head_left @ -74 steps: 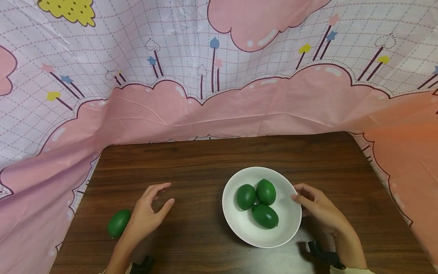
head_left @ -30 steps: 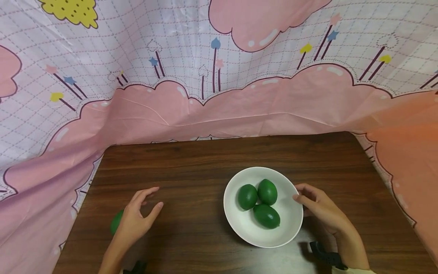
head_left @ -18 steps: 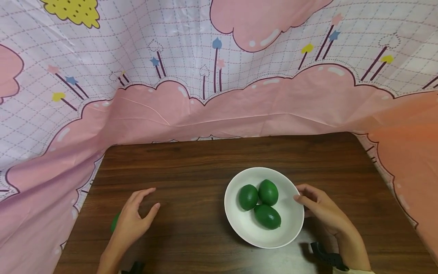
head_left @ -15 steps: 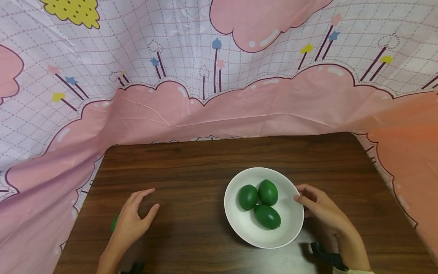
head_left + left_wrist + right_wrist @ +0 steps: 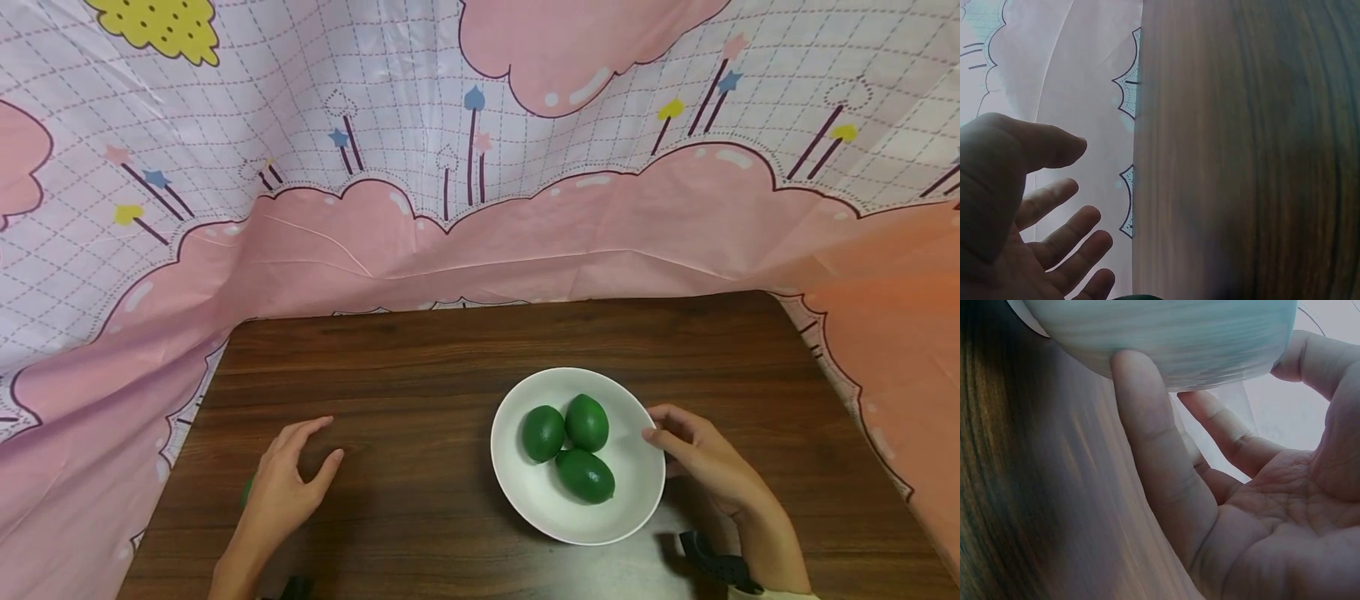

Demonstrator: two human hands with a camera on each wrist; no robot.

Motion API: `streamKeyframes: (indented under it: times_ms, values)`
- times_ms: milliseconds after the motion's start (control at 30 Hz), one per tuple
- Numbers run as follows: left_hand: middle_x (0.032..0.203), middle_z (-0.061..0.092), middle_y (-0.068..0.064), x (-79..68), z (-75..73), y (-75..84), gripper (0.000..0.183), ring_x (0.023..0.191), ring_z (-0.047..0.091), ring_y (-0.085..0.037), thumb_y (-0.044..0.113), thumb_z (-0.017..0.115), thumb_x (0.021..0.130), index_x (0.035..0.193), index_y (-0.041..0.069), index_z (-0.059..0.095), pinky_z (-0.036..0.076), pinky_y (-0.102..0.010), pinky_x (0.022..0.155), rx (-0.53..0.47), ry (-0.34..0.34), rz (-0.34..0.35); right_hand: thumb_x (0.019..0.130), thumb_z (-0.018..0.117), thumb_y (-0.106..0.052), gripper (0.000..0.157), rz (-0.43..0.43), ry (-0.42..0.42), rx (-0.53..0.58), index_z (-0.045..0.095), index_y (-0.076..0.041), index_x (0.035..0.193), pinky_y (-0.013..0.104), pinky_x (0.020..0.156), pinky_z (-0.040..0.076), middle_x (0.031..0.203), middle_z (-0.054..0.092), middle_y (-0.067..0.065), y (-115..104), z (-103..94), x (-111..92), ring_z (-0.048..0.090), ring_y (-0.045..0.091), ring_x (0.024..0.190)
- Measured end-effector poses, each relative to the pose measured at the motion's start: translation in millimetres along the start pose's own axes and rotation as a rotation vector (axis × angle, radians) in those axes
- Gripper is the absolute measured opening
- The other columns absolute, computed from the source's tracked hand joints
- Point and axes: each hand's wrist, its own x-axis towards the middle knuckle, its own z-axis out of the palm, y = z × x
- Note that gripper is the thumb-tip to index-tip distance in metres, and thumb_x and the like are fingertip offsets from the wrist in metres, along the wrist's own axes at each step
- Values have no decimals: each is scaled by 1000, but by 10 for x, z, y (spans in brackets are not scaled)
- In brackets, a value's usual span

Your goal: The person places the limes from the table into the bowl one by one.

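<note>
On the right side of the table, a white bowl [image 5: 637, 492] holds three green limes [image 5: 585, 476]. My right hand [image 5: 708, 462] grips the bowl's right edge, thumb at the rim and fingers against the outer wall. From below, the right wrist view shows those fingers touching the bowl [image 5: 1172, 337]. At the left, my left hand [image 5: 281, 492] hovers with fingers apart and nothing in it. Another lime [image 5: 247, 492] lies just left of this hand, mostly hidden behind it. Its green edge peeks in at the bottom of the left wrist view.
The dark wooden table [image 5: 405, 375] spans the lower half of the head view. A pink and white patterned cloth [image 5: 465, 242] hangs behind it and along both sides. Black straps [image 5: 716, 562] sit at the wrists.
My left hand has drifted left and slightly down, covering most of the lone lime that was plainly visible before. The right hand keeps its hold on the bowl.
</note>
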Motion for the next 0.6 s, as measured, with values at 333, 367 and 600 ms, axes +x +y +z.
streamKeyframes:
  times_ms: [333,367,600]
  values:
    - [142,58,-27,-30,-10,-67,52,127,55,-55,22,78,97,144,8,61,39,-74,103,52,21,-23,107,61,-26,41,-24,8,-5,58,1,139,41,75,65,112,65,9,-15,9,-22,68,15,97]
    - [142,59,-27,-33,-11,-76,52,127,56,-55,21,78,96,143,8,61,39,-74,102,53,25,-22,107,61,-26,41,-17,11,-3,58,1,139,41,75,65,112,65,9,-18,11,-23,68,15,97]
    - [144,56,-28,-53,-55,-128,53,128,53,-56,22,78,97,145,8,59,36,-77,102,62,13,-58,107,61,-26,42,-3,10,-6,57,1,140,41,76,65,114,64,10,-5,6,-13,67,16,98]
